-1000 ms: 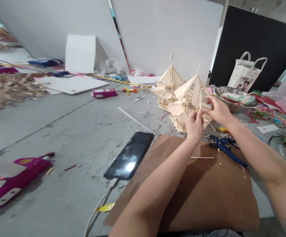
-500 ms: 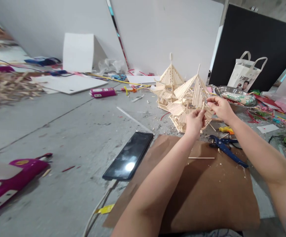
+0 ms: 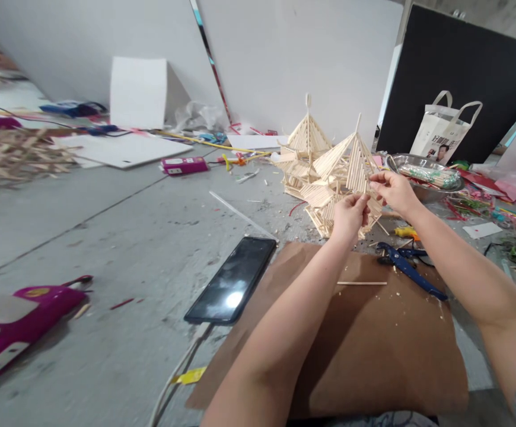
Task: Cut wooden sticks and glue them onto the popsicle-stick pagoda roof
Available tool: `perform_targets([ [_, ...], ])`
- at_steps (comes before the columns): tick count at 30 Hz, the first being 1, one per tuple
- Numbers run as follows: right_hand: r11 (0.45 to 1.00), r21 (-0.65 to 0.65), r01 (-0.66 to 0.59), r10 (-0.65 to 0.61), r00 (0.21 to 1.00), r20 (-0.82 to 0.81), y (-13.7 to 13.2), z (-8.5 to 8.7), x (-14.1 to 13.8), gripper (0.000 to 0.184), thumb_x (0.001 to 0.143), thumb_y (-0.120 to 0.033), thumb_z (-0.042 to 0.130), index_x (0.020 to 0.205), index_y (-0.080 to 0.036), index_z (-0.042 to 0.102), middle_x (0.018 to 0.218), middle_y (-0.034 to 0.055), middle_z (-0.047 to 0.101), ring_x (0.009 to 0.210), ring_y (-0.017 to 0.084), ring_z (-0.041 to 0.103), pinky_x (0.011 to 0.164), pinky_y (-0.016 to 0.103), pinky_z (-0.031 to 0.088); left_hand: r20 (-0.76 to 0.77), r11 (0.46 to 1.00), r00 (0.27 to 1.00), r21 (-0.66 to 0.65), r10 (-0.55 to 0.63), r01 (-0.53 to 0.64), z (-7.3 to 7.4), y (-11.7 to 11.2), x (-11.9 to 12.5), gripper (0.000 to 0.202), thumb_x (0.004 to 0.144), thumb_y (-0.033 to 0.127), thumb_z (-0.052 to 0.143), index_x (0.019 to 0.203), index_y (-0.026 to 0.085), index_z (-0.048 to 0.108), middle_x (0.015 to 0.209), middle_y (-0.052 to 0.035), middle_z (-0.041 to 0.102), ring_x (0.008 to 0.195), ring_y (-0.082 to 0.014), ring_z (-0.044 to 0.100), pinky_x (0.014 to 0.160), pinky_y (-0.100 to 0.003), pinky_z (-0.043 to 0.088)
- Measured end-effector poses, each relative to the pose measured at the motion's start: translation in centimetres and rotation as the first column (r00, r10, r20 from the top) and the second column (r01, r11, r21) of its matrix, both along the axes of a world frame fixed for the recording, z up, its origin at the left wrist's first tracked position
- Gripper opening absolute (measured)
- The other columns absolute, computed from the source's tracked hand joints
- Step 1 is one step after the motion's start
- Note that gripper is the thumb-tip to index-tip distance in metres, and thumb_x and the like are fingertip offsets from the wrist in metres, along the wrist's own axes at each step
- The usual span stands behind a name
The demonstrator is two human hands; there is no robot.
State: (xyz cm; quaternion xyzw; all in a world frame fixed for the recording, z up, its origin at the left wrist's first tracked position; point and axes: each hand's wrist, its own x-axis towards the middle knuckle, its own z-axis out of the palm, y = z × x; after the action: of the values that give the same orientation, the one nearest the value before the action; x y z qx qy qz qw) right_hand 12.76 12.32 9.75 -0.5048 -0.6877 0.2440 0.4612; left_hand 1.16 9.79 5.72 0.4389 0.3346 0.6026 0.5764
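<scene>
A person's left hand (image 3: 350, 214) and right hand (image 3: 394, 190) meet at the front of a model pavilion of pale, thin wooden sticks (image 3: 318, 196), which stands on a speckled grey surface (image 3: 151, 243). The left grip is drawn in, thumb near curled fingers, just below the lower edge of the front pointed stick roof (image 3: 356, 166); whether a stick is pinched there cannot be told. The right grip, thumb and forefinger close together, is at the right edge of the same roof, its hold likewise unclear. Behind rises a second pointed stick roof (image 3: 308, 141), topped by a short finial.

Nearer the person, below the hands, a single thin pale stick (image 3: 362, 283) lies on a creased brown paper sheet (image 3: 387, 356), with dark-blue-handled cutters (image 3: 411, 274) at its upper right and a yellow-handled tool (image 3: 404, 232) just beyond. To the left, a black rectangular phone (image 3: 233, 281) rests beside the paper, a white cable (image 3: 175, 367) at its near end. To the right of the model, a shiny round metal bowl (image 3: 433, 194) contains a plastic-wrapped bundle of sticks (image 3: 433, 176), while a white printed carrier bag (image 3: 436, 139) stands before a black upright panel (image 3: 484, 101). A magenta plastic device with white panels (image 3: 31, 332) sits at far left
</scene>
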Motion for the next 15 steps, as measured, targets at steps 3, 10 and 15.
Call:
perform_targets([
  [3,1.000,0.019,0.005,-0.005,1.000,0.014,0.25,-0.08,0.05,0.017,0.069,-0.027,0.058,0.082,-0.016,0.057,0.074,0.0000,0.059,0.049,0.005,0.049,0.045,0.021,0.041,-0.001,1.000,1.000,-0.009,-0.001,0.001,0.00,0.06,-0.02,0.023,0.075,0.028,0.058,0.059,0.014,0.048,0.043,0.0071,0.045,0.027,-0.0015,0.035,0.031,-0.017,0.024],
  [10,1.000,-0.001,0.016,-0.016,1.000,-0.015,0.20,0.30,-0.46,0.010,0.068,-0.022,0.059,0.076,-0.017,0.055,0.061,-0.0029,0.055,0.045,0.005,0.047,0.041,0.020,0.038,-0.019,0.999,1.000,-0.031,0.005,-0.005,0.39,-0.16,-0.19,0.020,0.077,0.022,0.054,0.060,0.013,0.049,0.043,0.0073,0.045,0.028,-0.0013,0.036,0.032,-0.016,0.025],
  [15,0.999,-0.036,0.029,-0.030,0.999,-0.026,-0.08,0.54,-0.72,0.008,0.069,-0.019,0.059,0.075,-0.016,0.054,0.063,-0.0013,0.056,0.043,0.006,0.046,0.042,0.023,0.040,-0.020,0.999,1.000,-0.042,0.003,-0.004,0.55,-0.29,-0.22,0.021,0.076,0.023,0.056,0.060,0.013,0.049,0.044,0.0074,0.045,0.028,-0.0011,0.036,0.032,-0.016,0.024],
])
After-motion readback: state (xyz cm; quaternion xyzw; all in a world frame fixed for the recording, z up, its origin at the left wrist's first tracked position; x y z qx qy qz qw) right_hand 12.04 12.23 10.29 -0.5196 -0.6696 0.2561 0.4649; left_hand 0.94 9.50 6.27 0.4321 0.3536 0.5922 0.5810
